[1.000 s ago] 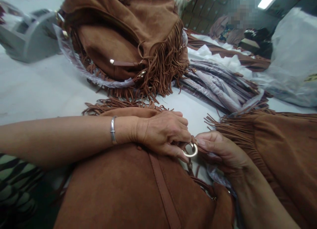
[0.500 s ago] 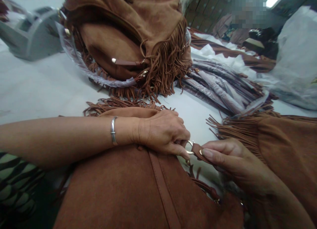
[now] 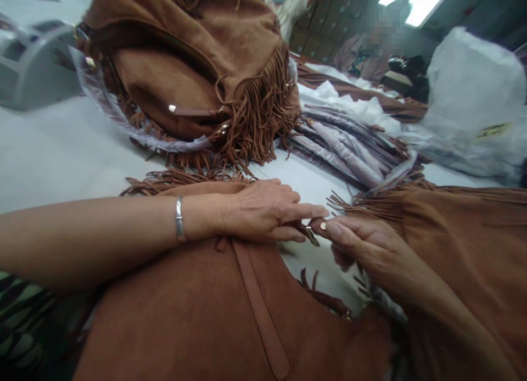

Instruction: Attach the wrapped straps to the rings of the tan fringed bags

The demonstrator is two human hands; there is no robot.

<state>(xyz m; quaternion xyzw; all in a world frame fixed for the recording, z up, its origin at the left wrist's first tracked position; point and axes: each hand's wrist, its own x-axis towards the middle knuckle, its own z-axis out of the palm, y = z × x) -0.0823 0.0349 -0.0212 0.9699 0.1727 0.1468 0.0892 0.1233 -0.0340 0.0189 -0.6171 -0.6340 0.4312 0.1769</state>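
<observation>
My right hand (image 3: 362, 241) pinches the end of a short brown leather strap (image 3: 316, 223) with a pale metal rivet in it. My left hand (image 3: 263, 212) meets it from the left, index finger stretched along the strap and thumb lower down. Between the left fingers shows a brass-coloured metal clasp (image 3: 313, 237); the fingers hide much of it. Under my left wrist lies a brown suede bag (image 3: 193, 309) with a stitched leather strip (image 3: 261, 315) down its face and fringe along its far edge.
A fringed suede bag (image 3: 164, 79) stands beyond my hands, its handle wrapped in plastic. Plastic-wrapped straps (image 3: 346, 145) lie behind, with a fringed brown piece (image 3: 461, 233) at right. A grey holder (image 3: 37, 68), a clear plastic bag (image 3: 473, 101) and two people are farther off.
My left index finger has stretched out over the strap end, and the metal ring is now mostly hidden. The hands have drawn closer together. The view has shifted slightly right.
</observation>
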